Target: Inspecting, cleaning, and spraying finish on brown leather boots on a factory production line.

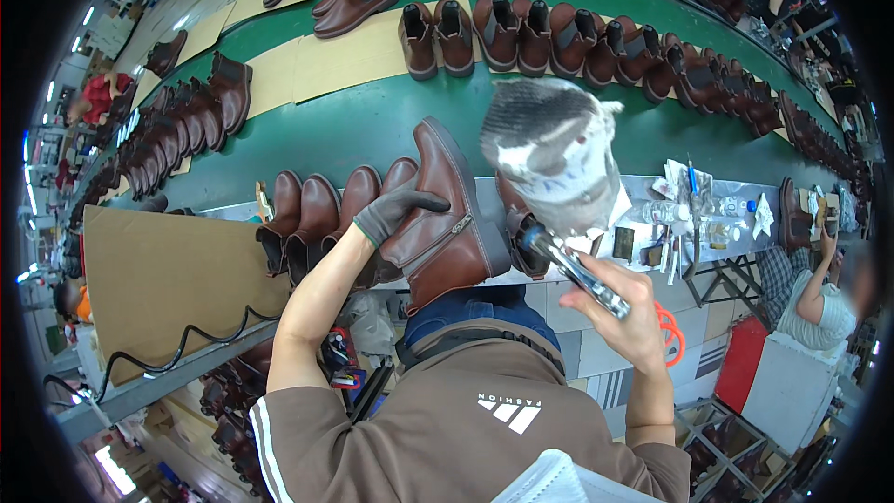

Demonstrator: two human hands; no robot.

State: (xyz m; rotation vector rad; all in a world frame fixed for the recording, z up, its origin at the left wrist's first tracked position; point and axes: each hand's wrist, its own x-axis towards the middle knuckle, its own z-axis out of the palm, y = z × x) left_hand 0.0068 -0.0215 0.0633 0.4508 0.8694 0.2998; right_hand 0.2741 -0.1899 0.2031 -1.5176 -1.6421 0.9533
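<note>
A brown leather ankle boot (445, 242) with a side zipper is gripped by my left hand (399, 211), which wears a dark grey glove. Its toe points up and away, and its sole faces right. My bare right hand (619, 307) is closed around the shiny, dark-and-silver handle of a tool (582, 272). Just beyond the handle's far end is a bulky, stained white and grey cloth bundle (554, 154); whether the two are joined I cannot tell. Partly hidden between the held boot and the tool stands another brown boot (518, 224).
Several brown boots (317, 210) line the bench left of my gloved hand, beside a cardboard sheet (172, 289). A green conveyor (345, 126) carries rows of boots (549, 37). Bottles (663, 212) and small tools lie on the right. Another person (819, 303) sits at far right.
</note>
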